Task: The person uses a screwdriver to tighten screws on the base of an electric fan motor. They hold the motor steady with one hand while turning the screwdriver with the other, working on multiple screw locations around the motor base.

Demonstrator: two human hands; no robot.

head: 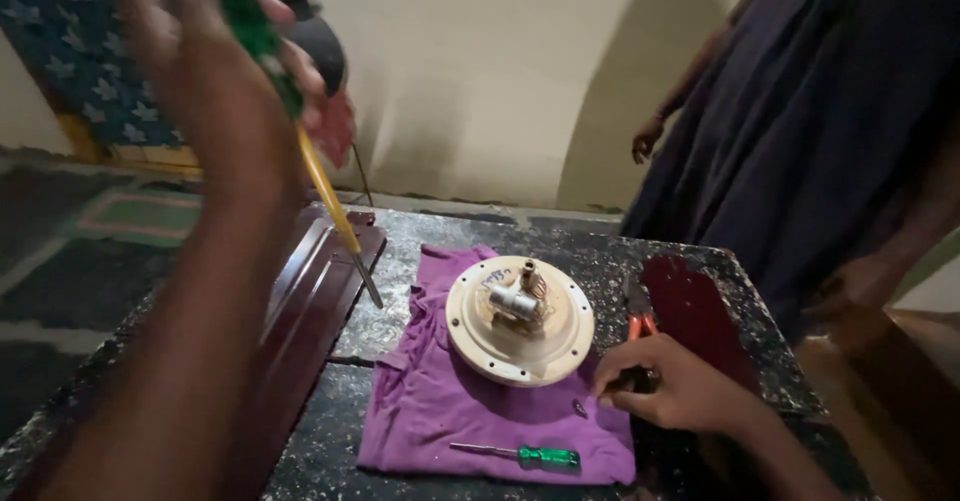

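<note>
My left hand [200, 71] is raised high at the upper left, shut on a long screwdriver [325, 186] with a green handle and yellow shaft; its tip points down toward the table. My right hand [680, 391] rests at the right edge of a purple cloth [440, 411], fingers curled over the handle ends of orange-handled pliers [637, 311]. On the cloth lies a round cream disc [480, 346] with a small metal cylinder [513, 301] and copper wire at its centre. A small green-handled screwdriver [530, 454] lies at the cloth's front edge.
The cloth sits on a dark speckled table [590, 251]. Dark red fan blades lie on the left [310, 301] and on the right [695, 311]. A tiny screw [579, 408] is near my right hand. Another person in dark clothing [800, 111] stands at the far right.
</note>
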